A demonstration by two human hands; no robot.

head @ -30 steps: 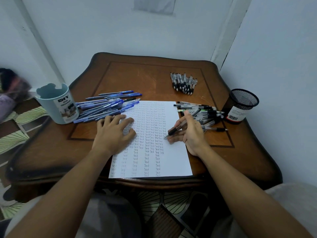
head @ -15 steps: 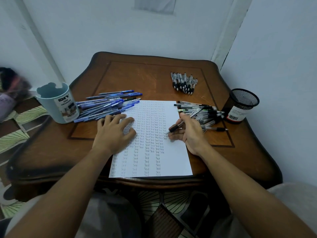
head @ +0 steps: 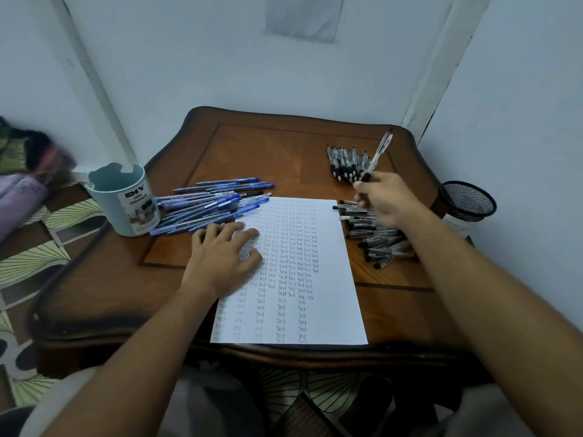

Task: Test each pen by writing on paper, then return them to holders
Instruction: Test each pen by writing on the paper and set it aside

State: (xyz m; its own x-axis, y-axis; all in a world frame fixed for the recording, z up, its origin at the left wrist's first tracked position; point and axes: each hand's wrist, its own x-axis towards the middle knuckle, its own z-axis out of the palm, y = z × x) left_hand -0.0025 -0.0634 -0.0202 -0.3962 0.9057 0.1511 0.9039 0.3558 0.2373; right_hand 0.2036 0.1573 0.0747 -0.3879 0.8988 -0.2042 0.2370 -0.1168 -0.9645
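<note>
A white sheet of paper point(head: 328, 313) covered with rows of the word "Test" lies on the wooden table point(head: 94, 294). My left hand point(head: 220, 257) rests flat on the sheet's left part. My right hand point(head: 386, 197) is raised beyond the paper's far right corner and grips a black pen point(head: 378, 156) that points up and away. Just behind that hand lies a tidy row of black pens point(head: 345, 164). A loose heap of black pens point(head: 375, 238) lies right of the paper. Several blue pens point(head: 214, 203) are piled left of it.
A pale blue holder cup point(head: 126, 200) stands at the table's left edge, and a black mesh holder point(head: 468, 201) at the right edge. White walls close in behind and to the right. Patterned floor and some cloth show on the left.
My right hand has lifted the black pen off the paper and carried it up and away toward the far row of black pens. My left hand has stayed on the sheet.
</note>
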